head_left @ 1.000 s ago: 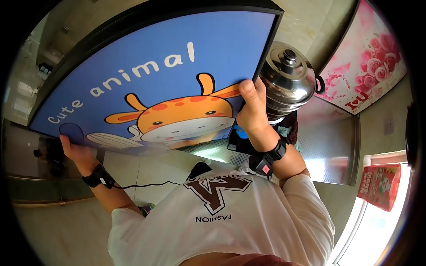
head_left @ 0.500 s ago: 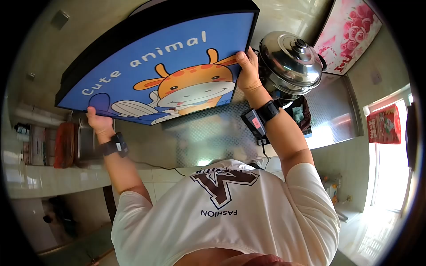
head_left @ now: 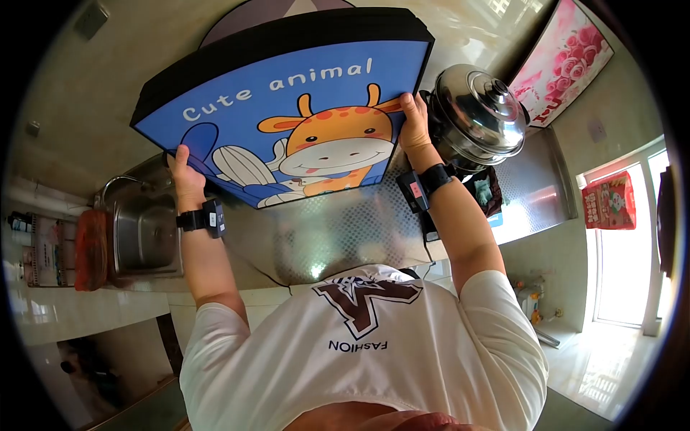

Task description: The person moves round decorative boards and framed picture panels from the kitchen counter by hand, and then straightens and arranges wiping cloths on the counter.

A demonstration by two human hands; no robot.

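Between my two hands is a framed picture [head_left: 316, 133] with a thick black edge, a blue ground, a cartoon giraffe and the words "Cute animal". My left hand [head_left: 187, 174] grips its lower left corner, thumb on the front. On the right edge, my right hand [head_left: 415, 128] holds the frame with the thumb on the front; the other fingers are hidden behind. The picture is tilted above a patterned metal counter [head_left: 338, 226]. A lidded steel pot [head_left: 480, 115] stands close beside my right hand.
A steel sink [head_left: 147, 237] with a faucet lies to the left, near a red plastic bag [head_left: 92, 250]. At the right, a rose picture [head_left: 564, 61] leans on the wall behind the pot. Dark cloth [head_left: 489, 192] sits below the pot. A round purple thing [head_left: 251, 18] shows behind the frame.
The framed picture has moved to the right in view, and both hands have moved with it. More of the sink and of the round purple thing behind now shows.
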